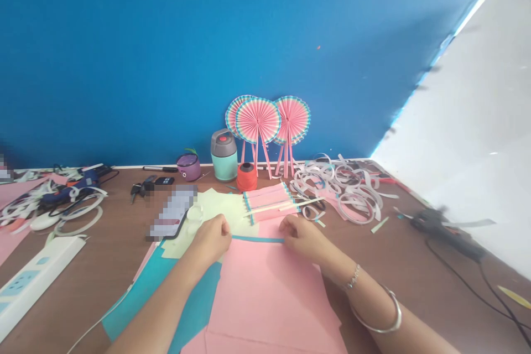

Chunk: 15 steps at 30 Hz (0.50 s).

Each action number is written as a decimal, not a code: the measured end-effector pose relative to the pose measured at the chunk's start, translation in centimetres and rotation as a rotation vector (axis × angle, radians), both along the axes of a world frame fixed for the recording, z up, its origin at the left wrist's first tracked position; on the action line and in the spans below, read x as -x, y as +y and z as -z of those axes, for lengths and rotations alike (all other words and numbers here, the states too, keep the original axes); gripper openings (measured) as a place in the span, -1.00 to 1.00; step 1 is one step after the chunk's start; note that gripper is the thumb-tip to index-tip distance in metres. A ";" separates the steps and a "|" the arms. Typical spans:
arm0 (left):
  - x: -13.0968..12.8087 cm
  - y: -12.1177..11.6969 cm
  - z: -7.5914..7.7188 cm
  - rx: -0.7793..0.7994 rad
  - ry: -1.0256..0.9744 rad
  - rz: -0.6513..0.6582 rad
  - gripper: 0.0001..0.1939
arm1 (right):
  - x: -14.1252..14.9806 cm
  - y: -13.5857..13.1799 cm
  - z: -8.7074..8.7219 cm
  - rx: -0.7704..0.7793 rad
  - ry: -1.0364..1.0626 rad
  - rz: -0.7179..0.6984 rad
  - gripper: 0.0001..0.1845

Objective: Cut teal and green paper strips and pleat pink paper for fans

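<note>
My left hand (212, 239) is closed at the left end of a narrow blue paper strip (258, 239). At its other end my right hand (305, 238), also with curled fingers, pinches the strip. The strip runs straight between them along the far edge of a pink paper sheet (271, 287), which lies on more pink paper. My fingertips are partly hidden. Just beyond the hands lies a folded pink paper piece (269, 199) with blue edges and pale sticks across it. Pale green paper (224, 207) and blue paper (199, 298) lie beside and under my left arm.
Round pink paper fans (258, 121) lean on the blue wall behind a teal flask (224, 160) and a red bottle (246, 178). Curled paper strips (357, 193) and a glue gun (448, 232) are at right. A phone (174, 213) and power strip (37, 282) lie left.
</note>
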<state>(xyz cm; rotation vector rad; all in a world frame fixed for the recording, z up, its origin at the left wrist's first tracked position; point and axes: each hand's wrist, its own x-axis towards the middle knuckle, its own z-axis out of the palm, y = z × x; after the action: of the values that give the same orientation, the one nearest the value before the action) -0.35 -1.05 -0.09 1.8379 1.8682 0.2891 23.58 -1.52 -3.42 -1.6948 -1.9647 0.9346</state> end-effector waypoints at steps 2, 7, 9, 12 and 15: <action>0.0 0.0 0.1 0.003 -0.001 0.003 -0.83 | 0.0 0.0 0.0 0.001 -0.007 0.003 -0.71; 0.1 0.0 0.0 0.001 -0.011 0.011 -0.83 | 0.1 -0.2 -0.5 0.004 -0.034 0.001 -0.72; 0.1 -0.1 -0.1 0.002 -0.011 0.014 -0.83 | 0.2 -0.2 -0.8 0.014 -0.047 0.005 -0.72; 0.1 -0.1 -0.1 0.002 -0.007 0.014 -0.83 | 0.3 -0.3 -1.1 0.026 -0.070 0.017 -0.72; 0.1 0.0 0.1 -0.003 -0.004 0.017 -0.84 | 0.3 -0.3 -1.1 0.019 -0.084 0.018 -0.73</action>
<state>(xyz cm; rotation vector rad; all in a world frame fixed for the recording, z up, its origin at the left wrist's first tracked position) -0.49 -1.08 -0.17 1.8529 1.8486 0.2894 23.23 -1.77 -2.29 -1.7871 -1.9956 0.8923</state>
